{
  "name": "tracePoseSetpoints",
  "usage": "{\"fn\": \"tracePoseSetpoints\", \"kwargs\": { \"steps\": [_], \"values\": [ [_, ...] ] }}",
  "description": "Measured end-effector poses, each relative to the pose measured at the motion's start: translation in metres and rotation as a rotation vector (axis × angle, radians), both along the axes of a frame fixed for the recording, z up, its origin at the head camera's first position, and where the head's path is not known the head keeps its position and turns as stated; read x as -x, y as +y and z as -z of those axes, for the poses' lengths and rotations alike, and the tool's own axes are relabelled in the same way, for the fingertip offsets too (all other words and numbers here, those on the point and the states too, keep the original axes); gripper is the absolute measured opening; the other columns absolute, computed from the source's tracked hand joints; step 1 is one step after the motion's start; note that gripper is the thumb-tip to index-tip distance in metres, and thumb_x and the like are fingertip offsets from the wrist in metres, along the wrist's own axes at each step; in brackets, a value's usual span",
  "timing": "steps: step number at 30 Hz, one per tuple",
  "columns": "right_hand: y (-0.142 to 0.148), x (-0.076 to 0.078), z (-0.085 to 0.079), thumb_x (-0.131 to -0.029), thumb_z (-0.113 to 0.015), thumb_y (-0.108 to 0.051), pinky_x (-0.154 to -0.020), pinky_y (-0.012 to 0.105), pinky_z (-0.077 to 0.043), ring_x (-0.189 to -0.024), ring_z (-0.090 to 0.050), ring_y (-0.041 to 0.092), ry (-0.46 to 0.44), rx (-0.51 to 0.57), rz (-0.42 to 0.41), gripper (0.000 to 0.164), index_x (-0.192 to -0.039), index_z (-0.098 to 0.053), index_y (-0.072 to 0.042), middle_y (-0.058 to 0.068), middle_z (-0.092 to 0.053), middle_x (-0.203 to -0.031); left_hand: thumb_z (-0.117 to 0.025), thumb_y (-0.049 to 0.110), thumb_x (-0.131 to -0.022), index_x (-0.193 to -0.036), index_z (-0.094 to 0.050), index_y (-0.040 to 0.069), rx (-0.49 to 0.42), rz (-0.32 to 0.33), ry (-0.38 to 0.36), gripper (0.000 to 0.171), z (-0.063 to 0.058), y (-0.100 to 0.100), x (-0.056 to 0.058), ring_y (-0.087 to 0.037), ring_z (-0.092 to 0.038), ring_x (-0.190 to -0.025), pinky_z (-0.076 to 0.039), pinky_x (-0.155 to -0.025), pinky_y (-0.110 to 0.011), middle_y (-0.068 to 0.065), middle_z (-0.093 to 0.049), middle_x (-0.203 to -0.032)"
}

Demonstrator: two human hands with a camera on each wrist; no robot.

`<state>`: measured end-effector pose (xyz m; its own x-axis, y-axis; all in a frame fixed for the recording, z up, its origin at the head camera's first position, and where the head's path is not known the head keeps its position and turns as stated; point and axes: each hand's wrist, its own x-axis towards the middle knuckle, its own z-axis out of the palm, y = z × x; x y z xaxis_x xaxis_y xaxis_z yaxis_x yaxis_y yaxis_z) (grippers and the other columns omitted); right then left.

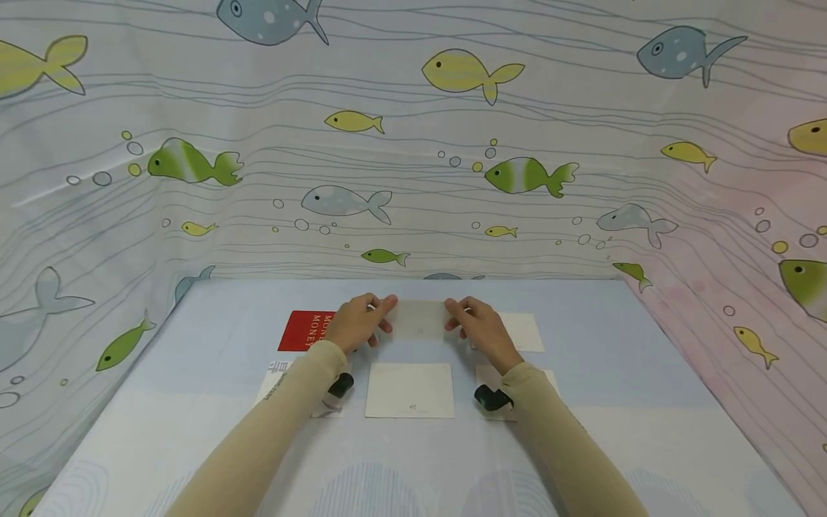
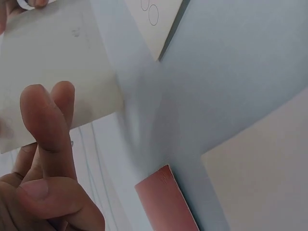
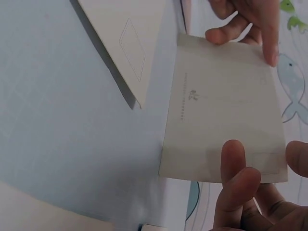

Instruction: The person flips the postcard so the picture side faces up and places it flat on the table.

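Between both hands a cream postcard [image 1: 420, 319] is held up over the back of the table, its small printed mark and stamp box showing in the right wrist view. At its left edge, the left hand [image 1: 355, 322] pinches it between thumb and fingers. My right hand [image 1: 483, 332] grips the opposite edge the same way. In the right wrist view the fingers [image 3: 234, 159] of the right hand overlap the postcard's near end. A red card [image 1: 299, 332] lettered MONEY lies by the left hand, partly hidden by it.
Another cream card [image 1: 410, 391] lies in front of the held one. To the right are a back card [image 1: 525, 332] and a front card [image 1: 549, 377], the latter partly under the right forearm. At front left, a printed card [image 1: 276, 373] is partly covered by the left sleeve. Fish-patterned cloth [image 1: 413, 158] hangs behind.
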<state>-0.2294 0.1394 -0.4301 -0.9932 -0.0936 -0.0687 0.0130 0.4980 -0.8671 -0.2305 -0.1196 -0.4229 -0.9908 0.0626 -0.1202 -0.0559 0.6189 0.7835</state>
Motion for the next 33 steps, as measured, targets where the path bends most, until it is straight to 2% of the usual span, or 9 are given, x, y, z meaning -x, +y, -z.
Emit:
{"fn": "tracePoseSetpoints", "kwargs": {
  "steps": [6, 12, 18, 23, 30, 33],
  "values": [
    [0.0, 0.0, 0.0, -0.096, -0.053, -0.067, -0.065, 0.034, -0.043, -0.082, -0.059, 0.023, 0.004, -0.005, 0.003, 0.056, -0.107, -0.065, -0.014, 0.0, -0.073, -0.096, -0.052, 0.066, -0.097, -0.108, -0.061, 0.015, 0.013, 0.011, 0.019, 0.053, 0.003, -0.002, 0.003, -0.027, -0.063, -0.065, -0.041, -0.055, -0.033, 0.003, -0.074, -0.09],
    [0.0, 0.001, 0.001, -0.097, -0.054, -0.063, -0.063, 0.033, -0.043, -0.083, -0.06, 0.027, 0.01, -0.014, -0.006, 0.055, -0.114, -0.066, -0.012, 0.005, -0.073, -0.102, -0.052, 0.073, -0.093, -0.11, -0.063, 0.016, 0.009, 0.016, 0.048, 0.06, 0.004, -0.004, 0.002, -0.025, -0.06, -0.063, -0.042, -0.054, -0.032, -0.003, -0.073, -0.093],
    [0.003, -0.002, 0.002, -0.097, -0.053, -0.065, -0.069, 0.035, -0.045, -0.084, -0.061, 0.028, 0.032, -0.043, -0.051, 0.058, -0.118, -0.067, -0.012, 0.008, -0.07, -0.108, -0.052, 0.076, -0.09, -0.11, -0.065, 0.017, 0.009, 0.034, 0.065, 0.063, 0.007, -0.007, -0.001, -0.02, -0.059, -0.064, -0.043, -0.059, -0.032, -0.003, -0.071, -0.098],
    [0.008, -0.006, 0.004, -0.096, -0.054, -0.065, -0.074, 0.038, -0.046, -0.084, -0.061, 0.024, 0.042, -0.084, -0.085, 0.055, -0.117, -0.069, -0.017, 0.004, -0.07, -0.109, -0.056, 0.073, -0.09, -0.111, -0.067, 0.019, 0.007, 0.056, 0.068, 0.059, 0.008, -0.01, -0.005, -0.019, -0.061, -0.069, -0.046, -0.069, -0.034, 0.0, -0.07, -0.1],
    [0.01, -0.013, 0.006, -0.097, -0.057, -0.061, -0.073, 0.036, -0.048, -0.082, -0.061, 0.02, 0.061, -0.13, -0.122, 0.043, -0.114, -0.071, -0.023, 0.001, -0.07, -0.106, -0.061, 0.057, -0.096, -0.112, -0.071, 0.02, 0.072, 0.102, 0.091, 0.042, 0.007, -0.014, -0.012, -0.018, -0.062, -0.079, -0.049, -0.075, -0.035, 0.0, -0.069, -0.098],
    [0.01, -0.016, 0.006, -0.098, -0.058, -0.058, -0.072, 0.035, -0.048, -0.081, -0.061, 0.018, 0.063, -0.157, -0.137, 0.042, -0.115, -0.071, -0.023, -0.001, -0.07, -0.105, -0.064, 0.052, -0.097, -0.112, -0.073, 0.019, 0.099, 0.126, 0.092, 0.037, 0.006, -0.016, -0.014, -0.017, -0.06, -0.085, -0.05, -0.077, -0.035, 0.001, -0.07, -0.096]
  ]
}}
